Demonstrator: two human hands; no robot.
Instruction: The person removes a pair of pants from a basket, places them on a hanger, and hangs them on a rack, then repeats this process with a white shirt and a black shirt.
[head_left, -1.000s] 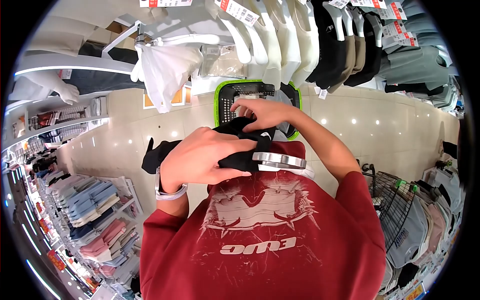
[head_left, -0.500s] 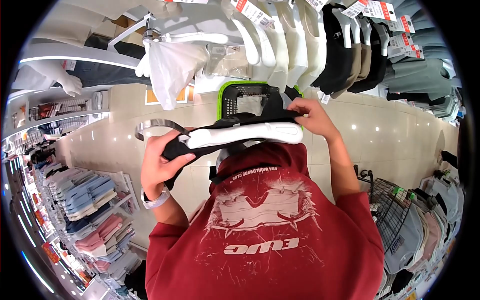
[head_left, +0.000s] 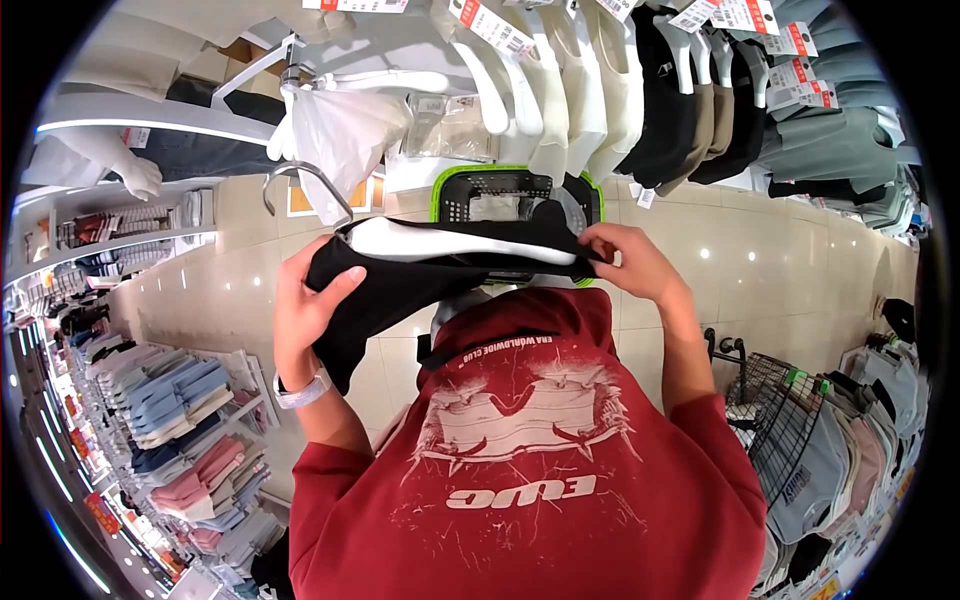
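Observation:
A white hanger with a metal hook lies sideways in front of my chest, partly inside a black garment. My left hand grips the garment at the hook end of the hanger, thumb on top of the cloth. At the other end, my right hand pinches the garment's edge beside the hanger's tip. The black cloth hangs down below my left hand. Just beyond the garment, on the floor, stands a black basket with a green rim; a pale packet lies in it.
A rack of white tops, black tops and grey tops runs along the far side. A white plastic bag hangs at the upper left. Folded clothes are at the left, a wire cart at the right.
My hands have moved apart, from close together to opposite ends of the hanger. The hook now points up and away at the left, and more black cloth hangs below my left hand.

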